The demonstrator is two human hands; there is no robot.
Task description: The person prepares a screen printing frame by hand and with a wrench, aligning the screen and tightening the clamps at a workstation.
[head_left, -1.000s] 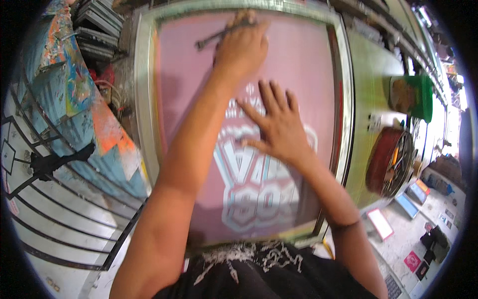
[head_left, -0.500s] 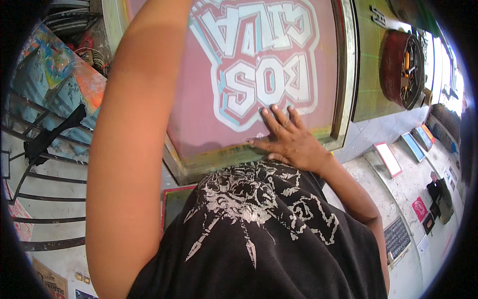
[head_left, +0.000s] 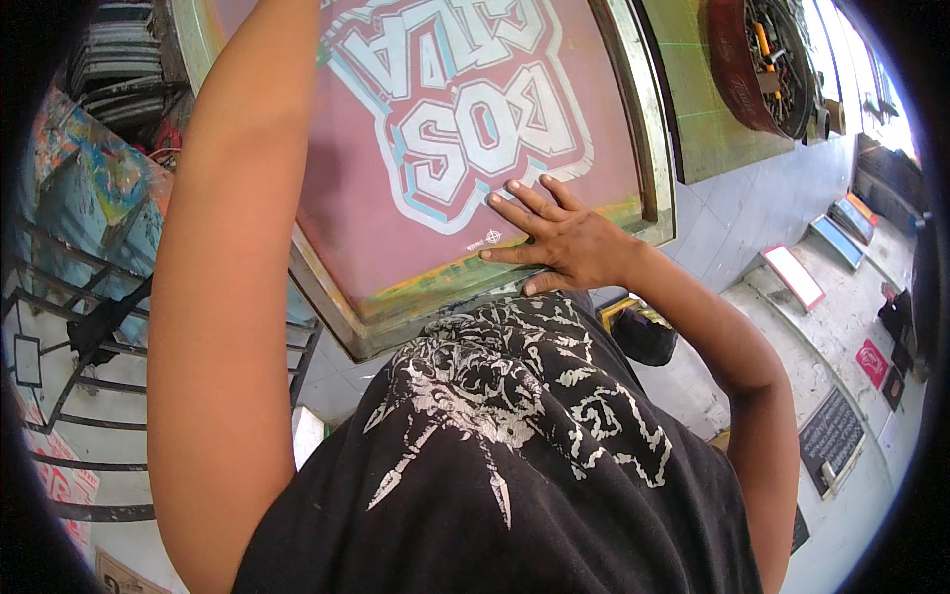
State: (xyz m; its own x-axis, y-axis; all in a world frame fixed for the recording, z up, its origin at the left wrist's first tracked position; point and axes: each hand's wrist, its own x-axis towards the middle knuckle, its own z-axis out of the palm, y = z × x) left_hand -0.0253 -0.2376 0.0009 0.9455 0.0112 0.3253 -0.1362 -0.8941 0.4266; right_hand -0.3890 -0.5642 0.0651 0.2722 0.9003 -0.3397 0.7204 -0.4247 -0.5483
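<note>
Near side of the framed screen [head_left: 341, 233], your right hand [head_left: 584, 245] rests empty, fingers [head_left: 515, 255] spread; lettering [head_left: 492, 139] appears complete, left hand unseen, remainder unverifiable.

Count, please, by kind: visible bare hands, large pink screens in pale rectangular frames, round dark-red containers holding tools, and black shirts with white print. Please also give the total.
Bare right hand: 1 (left hand out of view)
Large pink screen: 1
Round dark-red container: 1
Black shirt: 1
Total: 4
</note>
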